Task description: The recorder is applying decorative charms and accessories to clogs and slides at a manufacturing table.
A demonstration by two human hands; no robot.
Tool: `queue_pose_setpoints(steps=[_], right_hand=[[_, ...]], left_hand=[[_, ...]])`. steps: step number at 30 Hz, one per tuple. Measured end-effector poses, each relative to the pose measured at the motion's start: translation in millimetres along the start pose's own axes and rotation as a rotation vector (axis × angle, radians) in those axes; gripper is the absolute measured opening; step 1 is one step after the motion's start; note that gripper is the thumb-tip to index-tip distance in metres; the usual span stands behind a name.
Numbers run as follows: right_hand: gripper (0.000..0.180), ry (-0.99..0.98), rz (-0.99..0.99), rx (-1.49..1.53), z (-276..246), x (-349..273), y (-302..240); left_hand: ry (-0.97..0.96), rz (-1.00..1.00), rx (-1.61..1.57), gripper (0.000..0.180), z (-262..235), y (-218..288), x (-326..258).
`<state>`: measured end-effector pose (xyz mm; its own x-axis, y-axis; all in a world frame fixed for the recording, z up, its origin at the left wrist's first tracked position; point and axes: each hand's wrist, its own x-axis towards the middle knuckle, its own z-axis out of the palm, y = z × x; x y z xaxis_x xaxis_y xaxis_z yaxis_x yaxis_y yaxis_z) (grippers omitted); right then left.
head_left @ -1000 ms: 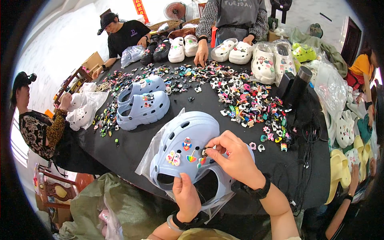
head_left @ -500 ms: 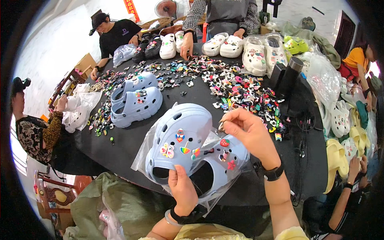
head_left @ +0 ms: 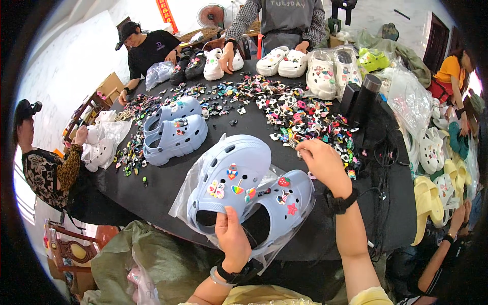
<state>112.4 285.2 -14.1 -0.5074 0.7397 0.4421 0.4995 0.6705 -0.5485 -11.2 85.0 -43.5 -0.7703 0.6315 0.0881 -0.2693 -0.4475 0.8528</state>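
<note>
1. Gripping the heel end of a pale blue clog (head_left: 231, 175) with the left hand (head_left: 233, 239), fingers closed on its rim; clog tilted up off the black round surface (head_left: 244, 124), half inside a clear plastic bag (head_left: 193, 188).
2. Lying just beside it, touching, a second pale blue clog (head_left: 284, 203), both dotted with small coloured charms.
3. Reaching out with the right hand (head_left: 320, 160) over the heap of loose shoe charms (head_left: 305, 119), fingertips pinched together at the heap's near edge; cannot tell whether a charm sits between them.
4. Resting farther left on the surface, another pair of blue clogs (head_left: 175, 129).
5. Standing at the far rim, white clogs (head_left: 282, 61) and black cylinders (head_left: 363, 96).
6. Working around the surface, other people.
</note>
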Motion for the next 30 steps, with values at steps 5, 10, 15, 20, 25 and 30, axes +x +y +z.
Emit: queue_pose_setpoints(steps=[5, 10, 15, 20, 25, 30], right_hand=[[0.03, -0.167, -0.068, -0.309, -15.0, -14.4, -12.3], [0.037, -0.328, -0.518, 0.078, -18.4, -32.4, -94.6], [0.047, -0.351, -0.762, -0.188, 6.7, -37.8, -111.5], [0.056, -0.347, -0.773, -0.395, 42.2, -32.8, -112.9], [0.032, -0.48, -0.764, -0.582, 66.2, -15.3, -116.5], [0.008, -0.449, -0.868, -0.67, 76.4, -14.0, -121.1]], left_hand=[[-0.029, 0.011, 0.026, 0.033, 6.6, 0.6, 4.2], [-0.06, 0.005, 0.098, 0.04, -5.0, 10.6, 2.6], [-0.223, -0.061, 0.155, 0.036, -21.1, 42.4, -12.6], [0.072, 0.197, 0.429, 0.031, -65.5, 64.1, -19.3], [0.088, 0.418, 1.027, 0.039, -105.5, 44.2, -3.1], [0.178, 0.094, 1.271, 0.078, -135.8, 9.8, -0.3]])
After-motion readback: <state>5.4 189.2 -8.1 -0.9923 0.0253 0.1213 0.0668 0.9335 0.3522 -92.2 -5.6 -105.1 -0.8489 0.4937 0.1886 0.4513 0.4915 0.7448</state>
